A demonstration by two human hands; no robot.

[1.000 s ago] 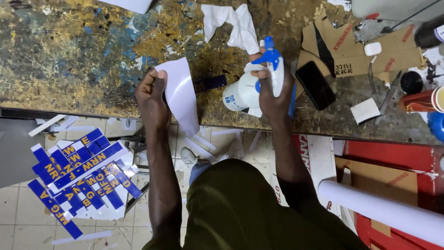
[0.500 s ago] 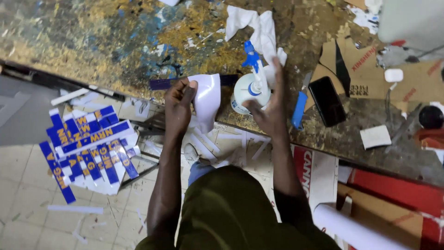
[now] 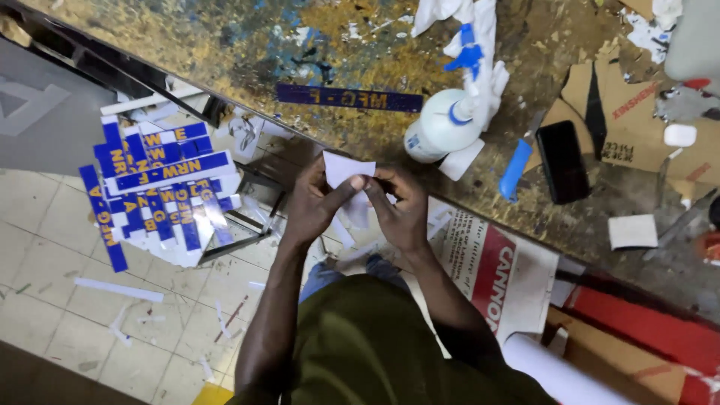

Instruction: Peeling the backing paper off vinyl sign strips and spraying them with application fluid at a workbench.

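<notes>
Both hands meet just below the desk (image 3: 225, 52) edge, over the lap. Left hand (image 3: 319, 202) is closed in a pinch on a white slip (image 3: 343, 171), thumb on top; right hand (image 3: 401, 206) is closed too, fingertips nipping the same slip at its right edge. Looks like the two grips work against each other, prob. to peel or split a backing layer, w/ the slip held close to the body for control. Can't tell if a layer has actually parted.

On the desk, just above the hands: a long blue strip (image 3: 349, 98) w/ yellow lettering, lying flat & apart from the hands. Right of it a white spray bottle (image 3: 442, 127) w/ blue trigger, lying on its side on a white rag (image 3: 480, 45), within easy reach. Further right a blue-handled knife (image 3: 516, 169) & a black phone (image 3: 562, 161).

Left, below desk level, a pile of blue strips (image 3: 154, 191) sits stacked crosswise, off the work area. White offcuts litter the floor (image 3: 67, 300).
</notes>
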